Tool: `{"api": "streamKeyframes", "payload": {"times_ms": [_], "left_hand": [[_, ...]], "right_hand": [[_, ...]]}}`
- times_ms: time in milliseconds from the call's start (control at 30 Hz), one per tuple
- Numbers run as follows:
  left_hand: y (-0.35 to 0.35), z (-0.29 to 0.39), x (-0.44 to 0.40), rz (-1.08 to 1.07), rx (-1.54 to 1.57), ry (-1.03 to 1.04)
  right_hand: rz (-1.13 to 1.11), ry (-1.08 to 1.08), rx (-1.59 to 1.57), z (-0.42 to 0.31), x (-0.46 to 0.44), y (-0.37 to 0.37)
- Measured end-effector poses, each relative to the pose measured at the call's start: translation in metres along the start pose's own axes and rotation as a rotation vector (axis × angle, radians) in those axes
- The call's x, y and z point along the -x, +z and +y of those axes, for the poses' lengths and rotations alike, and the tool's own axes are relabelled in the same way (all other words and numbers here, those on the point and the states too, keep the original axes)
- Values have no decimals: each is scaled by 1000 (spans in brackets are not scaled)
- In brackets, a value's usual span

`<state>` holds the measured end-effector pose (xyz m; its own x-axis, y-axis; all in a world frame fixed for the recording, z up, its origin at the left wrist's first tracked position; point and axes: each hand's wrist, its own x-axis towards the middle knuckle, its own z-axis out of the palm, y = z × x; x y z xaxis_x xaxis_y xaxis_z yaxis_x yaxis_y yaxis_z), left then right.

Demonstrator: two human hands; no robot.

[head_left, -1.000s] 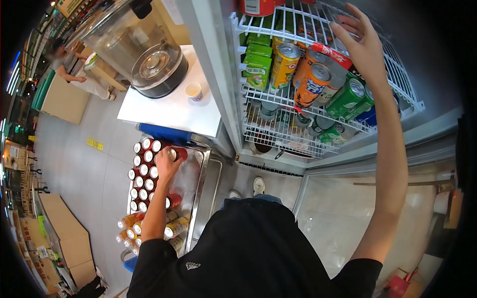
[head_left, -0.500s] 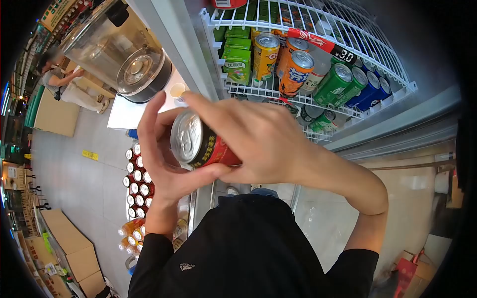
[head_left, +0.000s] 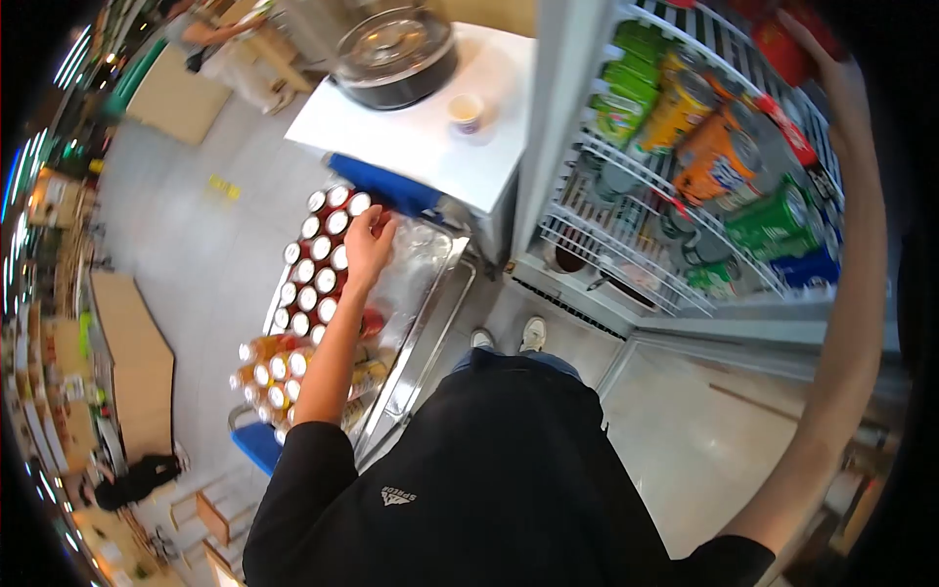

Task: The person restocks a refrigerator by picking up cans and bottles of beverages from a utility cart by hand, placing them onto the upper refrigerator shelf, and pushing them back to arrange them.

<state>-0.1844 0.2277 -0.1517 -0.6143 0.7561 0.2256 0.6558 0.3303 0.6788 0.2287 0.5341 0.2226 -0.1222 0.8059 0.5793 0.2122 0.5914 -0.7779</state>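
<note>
My right hand is raised at the upper right, by the top fridge shelf. It holds a red drink can, partly cut off by the dark edge of the view. Over the cart at left, my left hand is beside the rear of a block of dark-red drink cans with silver tops. Its fingers are bent but apart, and I see nothing held in them. Whether the fingertips touch the closest can is hard to make out.
The open fridge's wire shelf carries green cartons, orange cans and green cans. A white-topped counter holds a paper cup and a clear-lidded container. Bottles fill the metal cart's near end. Another person stands far left.
Both hands were together around one red and black can. My right hand has since carried it up to the fridge's top shelf, while my left let go and moved down to the cart.
</note>
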Motion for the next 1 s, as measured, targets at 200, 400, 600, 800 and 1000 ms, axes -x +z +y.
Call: {"api": "streamKeyframes", "payload": {"times_ms": [200, 400, 600, 800, 1000], "left_hand": [[-21, -86, 54, 29, -596, -24], [-41, -81, 95, -73, -750, -62], [-48, -83, 132, -220, -827, -45], [-45, -99, 153, -259, -873, -31], [-62, -85, 137, -318, -781, -49]], "right_hand": [[-34, 64, 10, 25, -22, 20], [-190, 76, 245, 12, -20, 28], [-361, -3, 335, 45, -59, 2], [-253, 107, 464, 43, -65, 8], [-79, 260, 550, 50, -68, 13]]}}
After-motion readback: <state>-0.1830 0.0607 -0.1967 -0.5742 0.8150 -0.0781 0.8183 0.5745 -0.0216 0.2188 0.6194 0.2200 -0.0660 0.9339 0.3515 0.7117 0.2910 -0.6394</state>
